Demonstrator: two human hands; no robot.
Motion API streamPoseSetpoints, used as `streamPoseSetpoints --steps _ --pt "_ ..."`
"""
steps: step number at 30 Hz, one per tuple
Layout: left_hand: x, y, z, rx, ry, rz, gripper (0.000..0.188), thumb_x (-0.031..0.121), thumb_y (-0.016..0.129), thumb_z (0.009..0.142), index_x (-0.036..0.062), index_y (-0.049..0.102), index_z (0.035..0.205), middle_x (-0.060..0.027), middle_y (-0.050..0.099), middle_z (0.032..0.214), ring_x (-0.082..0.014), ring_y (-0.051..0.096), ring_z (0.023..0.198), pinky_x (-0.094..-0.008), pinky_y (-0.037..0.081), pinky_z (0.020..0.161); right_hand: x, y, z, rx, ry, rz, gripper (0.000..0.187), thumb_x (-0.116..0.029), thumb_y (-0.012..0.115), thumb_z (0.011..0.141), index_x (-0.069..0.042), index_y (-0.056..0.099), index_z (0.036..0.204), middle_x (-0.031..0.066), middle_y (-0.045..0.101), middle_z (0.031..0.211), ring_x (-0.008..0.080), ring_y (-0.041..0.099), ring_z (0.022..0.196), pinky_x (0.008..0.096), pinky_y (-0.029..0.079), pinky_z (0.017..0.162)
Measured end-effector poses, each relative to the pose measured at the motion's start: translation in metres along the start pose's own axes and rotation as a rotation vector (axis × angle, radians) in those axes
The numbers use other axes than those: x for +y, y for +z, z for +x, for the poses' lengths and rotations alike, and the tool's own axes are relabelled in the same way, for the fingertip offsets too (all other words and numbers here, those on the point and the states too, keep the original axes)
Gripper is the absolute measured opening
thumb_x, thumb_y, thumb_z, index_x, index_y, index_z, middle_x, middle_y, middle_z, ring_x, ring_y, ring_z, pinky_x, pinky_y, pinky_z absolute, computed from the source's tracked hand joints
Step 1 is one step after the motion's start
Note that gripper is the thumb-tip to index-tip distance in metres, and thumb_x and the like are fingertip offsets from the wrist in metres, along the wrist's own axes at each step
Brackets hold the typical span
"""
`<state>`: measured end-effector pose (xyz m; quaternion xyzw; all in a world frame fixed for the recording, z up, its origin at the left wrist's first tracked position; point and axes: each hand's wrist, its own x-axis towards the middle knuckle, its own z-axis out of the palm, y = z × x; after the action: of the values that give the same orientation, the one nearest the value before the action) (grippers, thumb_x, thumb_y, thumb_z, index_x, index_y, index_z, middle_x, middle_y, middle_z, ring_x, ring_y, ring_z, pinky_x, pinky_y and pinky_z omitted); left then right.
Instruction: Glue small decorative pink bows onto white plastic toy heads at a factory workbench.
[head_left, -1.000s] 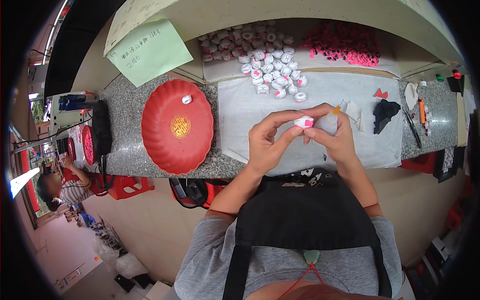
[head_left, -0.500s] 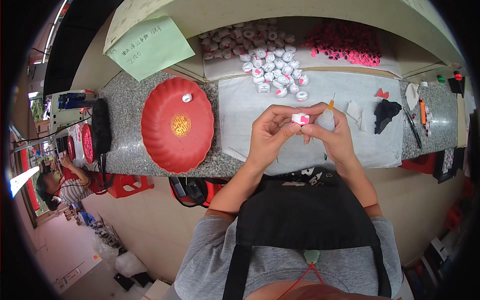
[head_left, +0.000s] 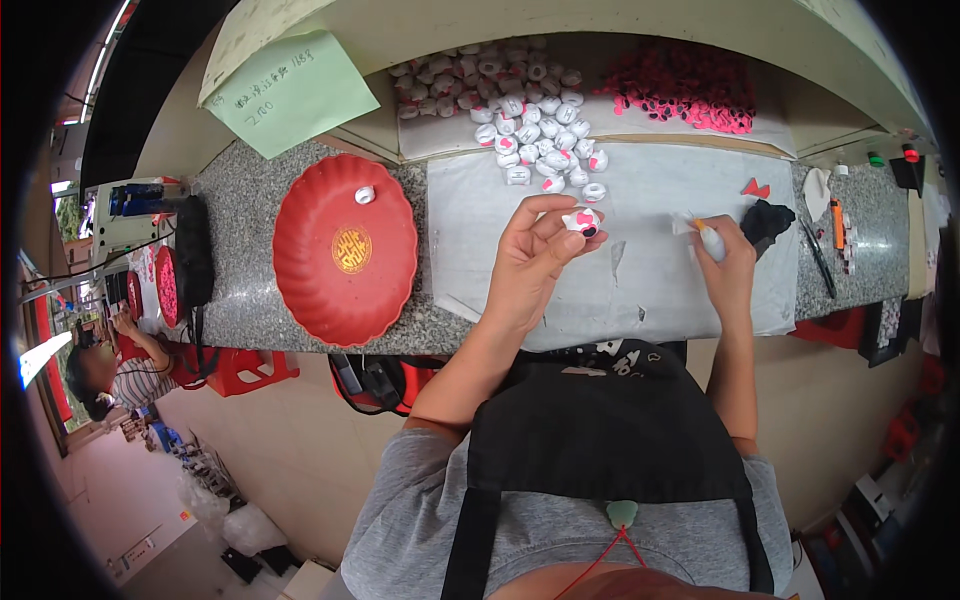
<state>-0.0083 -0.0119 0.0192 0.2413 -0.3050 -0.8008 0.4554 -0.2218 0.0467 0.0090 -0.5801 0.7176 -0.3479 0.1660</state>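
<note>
Raised over the white paper sheet (head_left: 660, 300), my left hand (head_left: 525, 265) pinches a small white bead-like piece (head_left: 579, 222) with pink and black patches. My right hand (head_left: 732, 275) is away to the right, closed around a small squeeze bottle (head_left: 712, 243) with an orange needle tip. That tip points at a crumpled white tissue (head_left: 684, 223) lying on the sheet. Beyond my left hand, many similar white pieces (head_left: 545, 130) are heaped, some with pink patches. A pile of small pink and black bits (head_left: 690, 95) lies at the far right.
On the left stands a red scalloped tray (head_left: 300, 270) with one white piece (head_left: 365, 195) in it. A black cloth (head_left: 768, 222), a red scrap (head_left: 757, 188), a dark slim tool (head_left: 821, 258) and an orange-bodied tool (head_left: 838, 225) lie on the right. Another person (head_left: 130, 365) sits far left.
My hands have parted. The left has shifted slightly left with the white piece; the right has moved right with the bottle, tipping it so its needle meets the tissue.
</note>
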Motion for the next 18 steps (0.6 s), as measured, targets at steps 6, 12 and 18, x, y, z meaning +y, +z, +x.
streamPoseSetpoints --steps 6,12,18 --pt "-0.001 0.008 -0.005 0.006 0.047 0.084 0.025 -0.001 0.052 0.074 -0.0005 0.047 0.098 -0.0085 0.054 0.091 -0.0136 0.052 0.086 -0.0289 0.043 0.077 -0.080 0.018 0.002 0.057 -0.119 0.581 0.018 0.008 0.055 0.061 0.001 0.056 0.078 0.0092 0.052 0.073 0.0153 0.050 0.065 0.0213 0.038 0.057" --pt "-0.004 0.009 -0.013 0.077 0.116 0.159 0.025 -0.003 0.052 0.074 -0.0034 0.046 0.098 -0.0093 0.054 0.092 -0.0117 0.052 0.083 -0.0200 0.042 0.073 -0.085 0.029 0.004 0.060 -0.409 0.443 0.024 0.011 0.056 0.057 0.000 0.057 0.079 0.0102 0.053 0.072 0.0169 0.052 0.063 0.0231 0.041 0.054" --pt "-0.007 0.012 -0.013 0.086 0.138 0.095 0.026 0.001 0.051 0.076 -0.0032 0.045 0.100 -0.0106 0.054 0.092 -0.0140 0.053 0.083 -0.0253 0.044 0.074 -0.083 0.021 0.009 -0.195 0.159 0.889 0.006 0.003 0.056 0.066 0.002 0.052 0.070 0.0018 0.051 0.068 0.0067 0.045 0.061 0.0177 0.035 0.056"
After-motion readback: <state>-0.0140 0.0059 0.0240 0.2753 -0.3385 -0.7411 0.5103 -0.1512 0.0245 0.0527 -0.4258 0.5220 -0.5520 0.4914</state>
